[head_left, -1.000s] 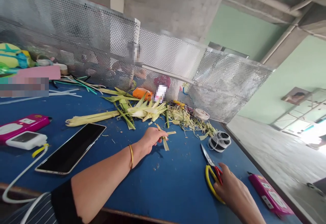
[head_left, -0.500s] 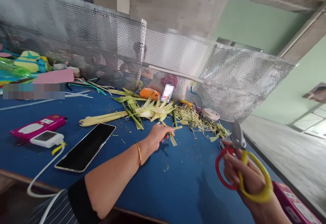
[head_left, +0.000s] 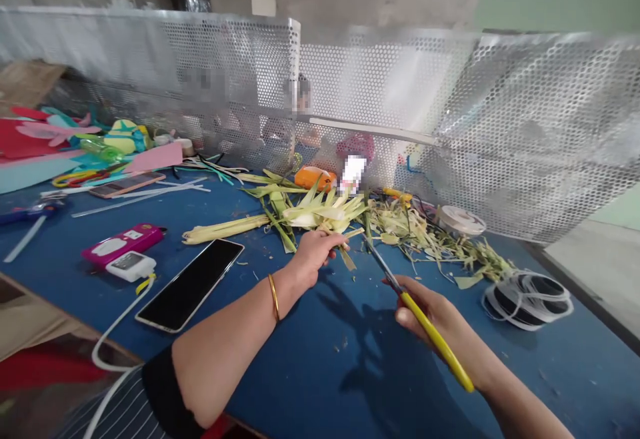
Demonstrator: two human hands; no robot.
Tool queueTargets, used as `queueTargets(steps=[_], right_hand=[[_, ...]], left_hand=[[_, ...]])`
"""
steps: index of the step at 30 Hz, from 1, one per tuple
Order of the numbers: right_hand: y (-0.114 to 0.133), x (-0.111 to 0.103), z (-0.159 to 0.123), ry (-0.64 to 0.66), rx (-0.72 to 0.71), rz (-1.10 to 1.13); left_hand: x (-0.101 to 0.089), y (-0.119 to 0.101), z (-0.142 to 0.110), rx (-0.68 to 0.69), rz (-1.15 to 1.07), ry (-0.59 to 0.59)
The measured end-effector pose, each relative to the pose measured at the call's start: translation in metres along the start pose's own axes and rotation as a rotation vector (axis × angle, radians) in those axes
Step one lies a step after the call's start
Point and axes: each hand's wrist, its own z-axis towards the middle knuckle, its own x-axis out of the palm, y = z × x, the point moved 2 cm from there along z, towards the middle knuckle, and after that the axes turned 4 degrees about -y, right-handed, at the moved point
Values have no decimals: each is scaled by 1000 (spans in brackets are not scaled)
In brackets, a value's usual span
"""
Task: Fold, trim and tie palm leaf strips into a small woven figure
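Note:
My left hand (head_left: 316, 256), a gold bangle on its wrist, grips the stem end of a bundle of pale green, husk-like leaves (head_left: 325, 212). The leaves fan out away from me over the blue table, and a short cut end pokes out beside my thumb. My right hand (head_left: 425, 309) holds scissors (head_left: 435, 342) with a yellow handle, seen nearly edge-on. Their blades point up and left, the tips just right of that cut end. Whether the tips touch anything I cannot tell. A long pale stalk bunch (head_left: 225, 228) lies left of the leaves.
A black-screened phone (head_left: 193, 286) and a magenta box (head_left: 123, 244) with a white corded device (head_left: 131, 266) lie left. Leaf scraps (head_left: 430, 236), a tape roll (head_left: 463, 219) and coiled white cord (head_left: 527, 299) sit right. A perforated metal screen (head_left: 380, 86) bounds the back; a person is behind it.
My right hand has brought the scissors left, from the table's right side to beside the bundle. The view has turned; my left hand keeps its grip.

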Motion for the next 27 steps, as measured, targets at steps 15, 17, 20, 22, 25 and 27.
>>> queueTargets(steps=[15, 17, 20, 22, 25, 27], right_hand=[[3, 6, -3, 5, 56, -88], [2, 7, -2, 4, 61, -94], [2, 7, -1, -11, 63, -100], [3, 8, -1, -23, 74, -109], [3, 8, -1, -35, 83, -107], [2, 8, -1, -34, 85, -96]], left_hand=[[10, 9, -9, -32, -72, 35], [13, 11, -13, -42, -68, 79], [17, 13, -17, -50, -53, 132], [19, 13, -19, -44, -41, 155], [21, 13, -20, -41, -29, 175], [22, 14, -21, -30, -22, 185]])
